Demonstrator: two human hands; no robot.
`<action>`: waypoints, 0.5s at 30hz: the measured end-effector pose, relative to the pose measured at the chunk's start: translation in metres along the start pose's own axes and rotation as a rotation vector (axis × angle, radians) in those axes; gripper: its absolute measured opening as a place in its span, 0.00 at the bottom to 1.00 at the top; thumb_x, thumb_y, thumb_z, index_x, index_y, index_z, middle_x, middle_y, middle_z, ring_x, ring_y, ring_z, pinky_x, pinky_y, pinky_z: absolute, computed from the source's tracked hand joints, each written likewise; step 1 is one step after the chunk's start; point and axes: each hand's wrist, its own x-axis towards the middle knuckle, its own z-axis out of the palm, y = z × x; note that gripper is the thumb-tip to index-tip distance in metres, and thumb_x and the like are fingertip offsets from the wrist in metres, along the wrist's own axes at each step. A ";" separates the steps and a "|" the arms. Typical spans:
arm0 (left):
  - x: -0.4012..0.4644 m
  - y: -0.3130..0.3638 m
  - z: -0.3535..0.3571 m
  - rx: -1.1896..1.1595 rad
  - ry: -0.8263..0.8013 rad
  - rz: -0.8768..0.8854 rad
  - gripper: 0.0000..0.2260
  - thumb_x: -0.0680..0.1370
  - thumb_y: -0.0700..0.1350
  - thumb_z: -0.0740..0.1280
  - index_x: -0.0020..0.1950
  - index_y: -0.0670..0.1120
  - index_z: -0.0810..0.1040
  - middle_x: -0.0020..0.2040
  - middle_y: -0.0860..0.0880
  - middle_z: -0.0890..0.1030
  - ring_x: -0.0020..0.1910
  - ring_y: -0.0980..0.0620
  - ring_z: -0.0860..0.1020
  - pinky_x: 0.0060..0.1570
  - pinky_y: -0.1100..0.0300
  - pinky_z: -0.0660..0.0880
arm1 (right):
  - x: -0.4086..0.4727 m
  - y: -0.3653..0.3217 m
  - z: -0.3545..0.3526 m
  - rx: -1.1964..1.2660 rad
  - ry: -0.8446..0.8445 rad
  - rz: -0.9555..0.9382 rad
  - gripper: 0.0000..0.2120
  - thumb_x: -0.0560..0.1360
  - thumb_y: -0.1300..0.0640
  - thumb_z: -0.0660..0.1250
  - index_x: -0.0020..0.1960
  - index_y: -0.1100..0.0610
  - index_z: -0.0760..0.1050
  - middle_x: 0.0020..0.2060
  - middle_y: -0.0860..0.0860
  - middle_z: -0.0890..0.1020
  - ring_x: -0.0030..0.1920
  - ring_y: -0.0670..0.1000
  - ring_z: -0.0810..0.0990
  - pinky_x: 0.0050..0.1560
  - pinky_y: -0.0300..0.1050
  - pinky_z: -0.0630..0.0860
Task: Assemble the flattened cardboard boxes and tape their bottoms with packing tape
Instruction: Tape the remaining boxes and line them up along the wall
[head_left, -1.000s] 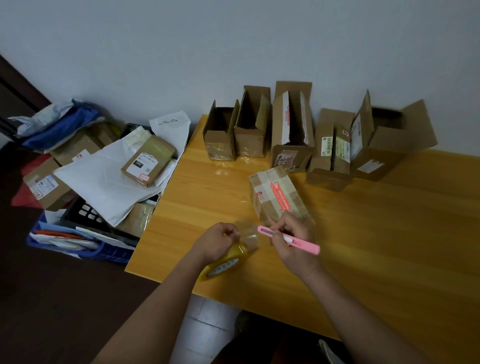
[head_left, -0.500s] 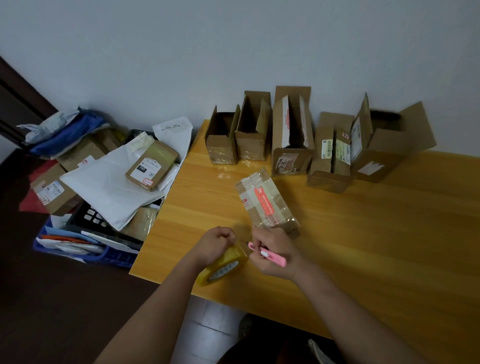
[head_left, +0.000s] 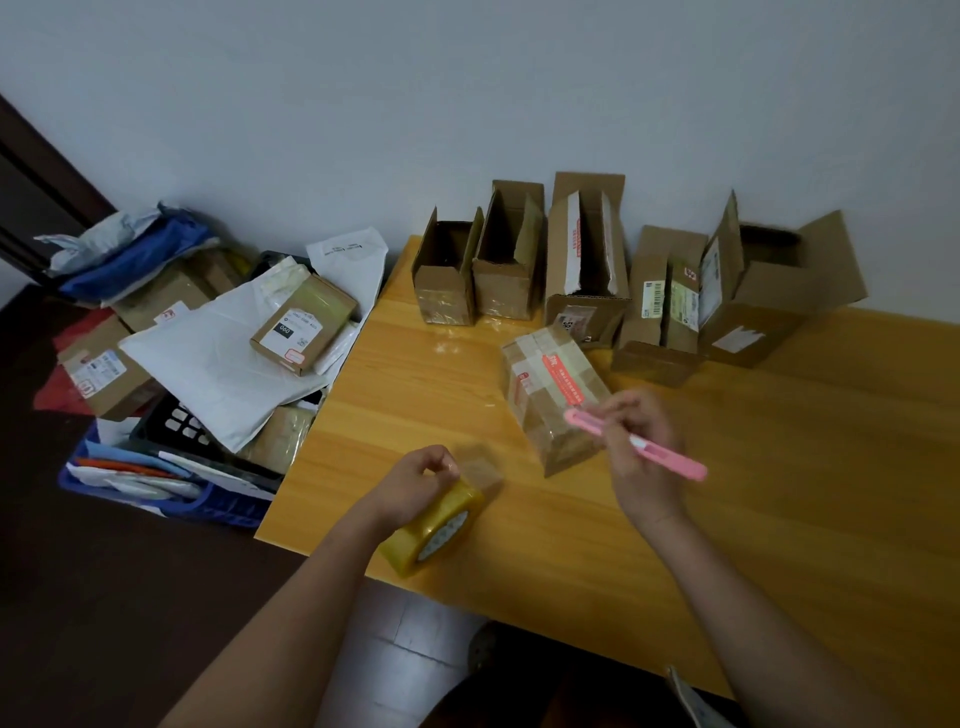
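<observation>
I am sitting at the wooden table (head_left: 779, 493) that is filling the right and centre of the frame, with a row of opened cardboard boxes (head_left: 587, 254) standing along its far edge against the wall. At the left of the frame, a heap of parcels and white mailers (head_left: 218, 364) is spilling over a blue crate (head_left: 208, 506). The taped box (head_left: 553, 397) is lying at centre. My left hand (head_left: 415, 480) is gripping the tape roll (head_left: 434, 527) at lower centre, fingers pinching its loose end, while my right hand (head_left: 639, 447) is curling around the pink cutter (head_left: 670, 454) just beside the box.
</observation>
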 end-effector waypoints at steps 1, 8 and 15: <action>-0.001 0.000 0.002 -0.008 0.003 0.010 0.08 0.81 0.43 0.63 0.42 0.45 0.72 0.43 0.49 0.73 0.42 0.53 0.71 0.42 0.62 0.69 | -0.002 0.000 -0.006 -0.059 0.118 -0.018 0.02 0.75 0.59 0.62 0.44 0.54 0.72 0.37 0.47 0.78 0.37 0.42 0.79 0.31 0.37 0.75; 0.003 0.003 0.013 0.045 -0.005 0.108 0.07 0.81 0.39 0.63 0.42 0.43 0.73 0.42 0.52 0.73 0.45 0.55 0.70 0.47 0.61 0.68 | -0.043 0.060 -0.056 -0.614 0.128 0.075 0.06 0.78 0.57 0.66 0.53 0.58 0.77 0.47 0.53 0.76 0.49 0.50 0.73 0.43 0.38 0.66; 0.006 -0.001 0.018 0.045 0.000 0.134 0.07 0.81 0.41 0.63 0.44 0.40 0.73 0.45 0.51 0.74 0.48 0.55 0.71 0.50 0.64 0.68 | -0.082 0.103 -0.062 -0.780 -0.164 0.448 0.29 0.70 0.71 0.70 0.70 0.63 0.70 0.58 0.60 0.74 0.57 0.60 0.73 0.56 0.53 0.72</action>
